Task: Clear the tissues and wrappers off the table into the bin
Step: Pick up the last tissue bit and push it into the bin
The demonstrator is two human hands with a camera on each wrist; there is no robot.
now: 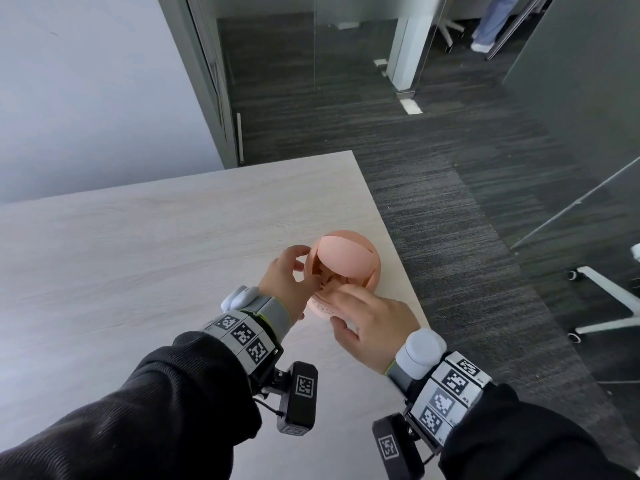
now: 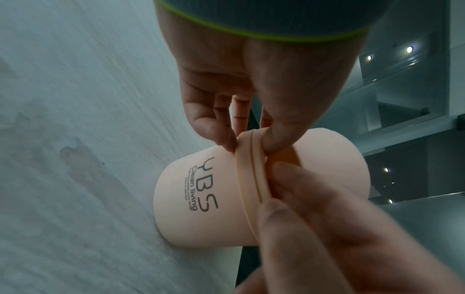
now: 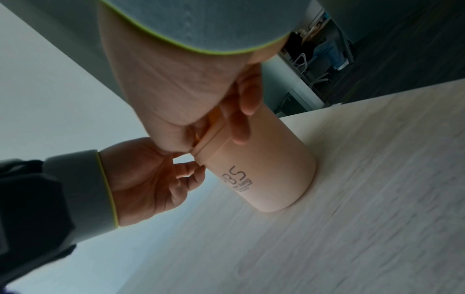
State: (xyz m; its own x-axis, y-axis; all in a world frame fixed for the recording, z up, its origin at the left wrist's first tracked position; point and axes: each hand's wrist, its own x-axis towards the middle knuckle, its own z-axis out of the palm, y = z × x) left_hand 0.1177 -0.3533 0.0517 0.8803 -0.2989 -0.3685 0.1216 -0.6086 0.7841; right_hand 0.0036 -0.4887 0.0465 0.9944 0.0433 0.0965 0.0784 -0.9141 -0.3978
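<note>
A small pink bin point(image 1: 360, 268) with "YBS Clean living" printed on it point(image 2: 201, 185) stands on the pale wood table point(image 1: 173, 237), close to the right edge. Its swing lid point(image 1: 343, 258) is tilted, leaving the near side of the mouth open. Something crumpled point(image 1: 327, 280) shows inside. My left hand point(image 1: 304, 268) pinches the bin's rim ring point(image 2: 249, 159), thumb over the top and fingers on the outside. My right hand point(image 1: 341, 303) reaches in from the near side, its straight fingers point(image 1: 346, 294) pressing at the opening.
The table's right edge point(image 1: 398, 258) runs just beside the bin, with dark carpet point(image 1: 467, 220) below. A white chair base point(image 1: 609, 306) stands at the far right. Glass partitions and a person's legs point(image 1: 491, 22) are far back.
</note>
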